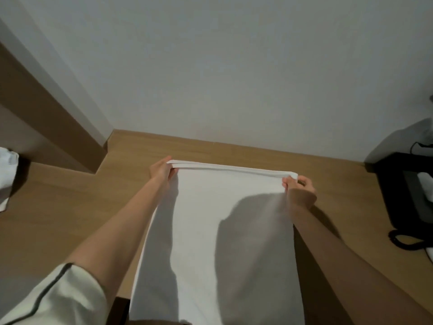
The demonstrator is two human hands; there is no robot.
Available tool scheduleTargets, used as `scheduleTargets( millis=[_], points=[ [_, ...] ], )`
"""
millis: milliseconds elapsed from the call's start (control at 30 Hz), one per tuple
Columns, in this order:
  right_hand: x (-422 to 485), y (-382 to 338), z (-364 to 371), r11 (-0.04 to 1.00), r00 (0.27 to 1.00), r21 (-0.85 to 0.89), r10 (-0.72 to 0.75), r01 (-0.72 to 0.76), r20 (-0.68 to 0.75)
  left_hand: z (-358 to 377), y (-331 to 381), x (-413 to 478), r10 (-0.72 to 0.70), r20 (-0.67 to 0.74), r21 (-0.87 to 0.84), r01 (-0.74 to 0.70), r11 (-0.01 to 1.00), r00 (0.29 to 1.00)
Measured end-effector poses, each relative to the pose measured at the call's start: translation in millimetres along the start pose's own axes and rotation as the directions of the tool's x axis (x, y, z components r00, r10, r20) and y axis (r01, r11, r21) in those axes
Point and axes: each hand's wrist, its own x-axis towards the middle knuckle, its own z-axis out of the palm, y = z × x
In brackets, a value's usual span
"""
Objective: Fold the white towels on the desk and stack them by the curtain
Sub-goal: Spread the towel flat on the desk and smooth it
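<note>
A white towel (210,231) lies lengthwise on the wooden desk (70,207), doubled over so two layers meet at its far edge. My left hand (161,171) pinches the far left corner of the towel. At the far right corner, my right hand (300,186) pinches the layers between thumb and fingers. The towel's near end hangs over the desk's front edge, out of view. My head's shadow falls across its middle.
More white cloth (7,174) sits at the left edge of the desk. A black telephone (407,193) with a coiled cord (407,240) stands at the right. A white wall (234,78) backs the desk; a brown panel (46,118) runs along the left.
</note>
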Motion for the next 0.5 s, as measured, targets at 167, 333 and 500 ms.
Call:
scheduleTargets(
  millis=[167, 333, 500],
  points=[
    [11.0, -11.9, 14.8, 0.971, 0.987, -0.206, -0.097, 0.122, 0.128, 14.8, 4.1, 14.4, 0.149, 0.037, 0.225, -0.154, 0.962, 0.988],
    [-26.0, 8.1, 35.4, 0.705, 0.772, -0.371, -0.403, 0.605, 0.492, 34.9, -41.6, -29.0, 0.549, 0.525, 0.549, -0.751, 0.366, 0.651],
    [-26.3, 26.5, 68.4, 0.360, 0.713, -0.624, -0.214, 0.693, 0.668, 76.1, -86.1, -28.5, 0.274, 0.691, 0.719, -0.674, -0.170, 0.669]
  ],
)
